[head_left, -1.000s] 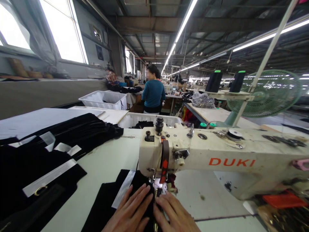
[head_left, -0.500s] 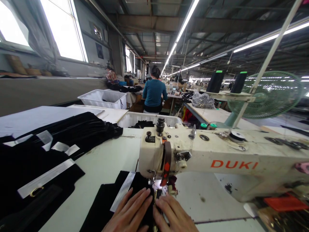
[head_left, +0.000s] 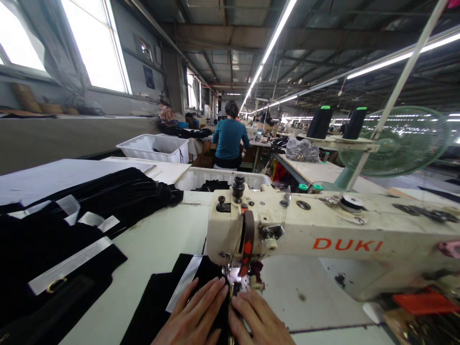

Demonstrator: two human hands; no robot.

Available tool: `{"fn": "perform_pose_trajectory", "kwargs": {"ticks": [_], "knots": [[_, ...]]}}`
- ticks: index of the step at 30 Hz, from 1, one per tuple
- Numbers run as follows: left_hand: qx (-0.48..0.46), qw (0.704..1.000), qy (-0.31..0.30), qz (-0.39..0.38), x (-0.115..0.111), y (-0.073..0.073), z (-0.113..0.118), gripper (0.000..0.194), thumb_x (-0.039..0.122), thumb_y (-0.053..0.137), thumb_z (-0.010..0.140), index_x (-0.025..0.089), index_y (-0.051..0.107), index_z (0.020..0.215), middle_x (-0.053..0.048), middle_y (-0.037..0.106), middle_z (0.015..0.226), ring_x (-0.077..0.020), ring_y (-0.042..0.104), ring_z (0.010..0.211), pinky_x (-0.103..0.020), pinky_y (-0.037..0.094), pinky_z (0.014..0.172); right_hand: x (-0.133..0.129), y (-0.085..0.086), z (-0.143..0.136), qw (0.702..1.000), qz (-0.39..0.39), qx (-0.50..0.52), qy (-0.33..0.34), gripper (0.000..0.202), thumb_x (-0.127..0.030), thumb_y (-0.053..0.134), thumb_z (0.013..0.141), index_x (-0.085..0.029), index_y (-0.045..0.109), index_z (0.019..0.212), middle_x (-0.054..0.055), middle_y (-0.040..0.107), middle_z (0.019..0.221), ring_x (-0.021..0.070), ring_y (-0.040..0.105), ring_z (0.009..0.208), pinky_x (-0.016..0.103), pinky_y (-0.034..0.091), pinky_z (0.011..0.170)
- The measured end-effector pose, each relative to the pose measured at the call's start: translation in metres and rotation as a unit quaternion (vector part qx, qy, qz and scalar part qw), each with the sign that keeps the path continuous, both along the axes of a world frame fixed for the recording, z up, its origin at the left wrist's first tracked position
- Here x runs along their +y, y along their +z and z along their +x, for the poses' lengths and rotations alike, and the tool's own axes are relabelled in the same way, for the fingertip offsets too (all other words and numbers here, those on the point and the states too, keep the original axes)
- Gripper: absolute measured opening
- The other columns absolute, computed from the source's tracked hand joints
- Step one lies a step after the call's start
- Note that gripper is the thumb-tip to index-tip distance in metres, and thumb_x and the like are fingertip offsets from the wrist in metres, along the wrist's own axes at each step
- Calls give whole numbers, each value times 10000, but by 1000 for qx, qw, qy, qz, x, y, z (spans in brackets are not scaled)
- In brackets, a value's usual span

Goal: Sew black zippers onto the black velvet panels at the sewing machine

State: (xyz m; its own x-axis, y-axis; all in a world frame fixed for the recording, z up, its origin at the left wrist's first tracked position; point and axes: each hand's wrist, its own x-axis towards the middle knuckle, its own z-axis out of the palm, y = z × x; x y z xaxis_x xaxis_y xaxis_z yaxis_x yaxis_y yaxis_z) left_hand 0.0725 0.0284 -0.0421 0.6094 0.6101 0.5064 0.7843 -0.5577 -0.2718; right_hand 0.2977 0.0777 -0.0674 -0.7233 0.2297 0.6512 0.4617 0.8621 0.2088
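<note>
My left hand (head_left: 197, 311) lies flat on a black fabric piece (head_left: 149, 299), fingers stretched toward the needle area. A white strip (head_left: 185, 282) runs along that piece, partly under my fingers. Close by on the right, my right hand (head_left: 257, 318) has its fingers bent and pressed down on a narrow gold-edged strip that looks like a zipper (head_left: 232, 291). Its thumb and the zipper's lower part are mostly hidden. Both hands are just in front of the lit presser foot area of the sewing machine (head_left: 298, 230).
Black fabric pieces (head_left: 68, 258) with white strips are piled at left. White bins (head_left: 154, 146) stand beyond the table. Thread cones (head_left: 319, 123) and a green fan (head_left: 395, 141) are at right, above an orange-red tray (head_left: 426, 303). A person (head_left: 230, 136) sits ahead, facing away.
Almost nothing differs. My hands and the fabric keep nearly the same place, with only a slight shift of the whole view.
</note>
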Motion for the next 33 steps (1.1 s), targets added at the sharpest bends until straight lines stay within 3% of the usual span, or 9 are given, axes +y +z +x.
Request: {"fn": "perform_pose_trajectory", "kwargs": {"ticks": [4,8,14,20,26,33], "knots": [[22,1000,11,-6,0,11,0,548,150,534,804,161,580,1350,-34,649,1351,-185,639,1199,-315,478,1063,4,15,2,995,-91,13,25,209,-278,525,993,-181,634,1143,55,728,1057,212,700,961,283,607,871],[13,1000,23,-16,-4,22,3,535,169,550,799,155,592,1333,-36,658,1336,-202,645,1188,-336,506,1040,8,32,0,985,-173,0,-26,344,-268,521,976,-188,562,1308,56,695,1193,223,687,1006,329,604,888],[16,999,33,-10,-8,29,8,513,160,549,794,153,616,1303,-55,680,1300,-228,665,1152,-366,543,998,11,24,-8,995,-90,-17,-31,372,-316,560,979,-149,569,1311,72,697,1219,264,664,1066,391,569,937],[16,1000,20,-17,-3,27,4,502,158,539,825,172,608,1322,-70,663,1325,-236,635,1200,-361,501,1052,14,25,-11,995,-90,-10,-41,350,-309,539,996,-148,583,1304,73,705,1187,260,659,1041,413,528,965],[-28,999,6,-27,0,18,4,531,116,537,833,193,576,1358,-59,644,1349,-213,589,1256,-333,340,1175,18,22,-9,994,-91,-29,-46,377,-330,531,1005,-147,557,1334,61,686,1241,269,645,1083,461,497,998],[-43,997,11,-62,1,21,5,506,137,554,848,164,556,1354,-50,670,1306,-207,617,1208,-332,403,1143,16,26,-9,995,-73,-19,-58,386,-342,590,977,-159,570,1316,56,704,1206,272,659,1048,447,531,950]]}}
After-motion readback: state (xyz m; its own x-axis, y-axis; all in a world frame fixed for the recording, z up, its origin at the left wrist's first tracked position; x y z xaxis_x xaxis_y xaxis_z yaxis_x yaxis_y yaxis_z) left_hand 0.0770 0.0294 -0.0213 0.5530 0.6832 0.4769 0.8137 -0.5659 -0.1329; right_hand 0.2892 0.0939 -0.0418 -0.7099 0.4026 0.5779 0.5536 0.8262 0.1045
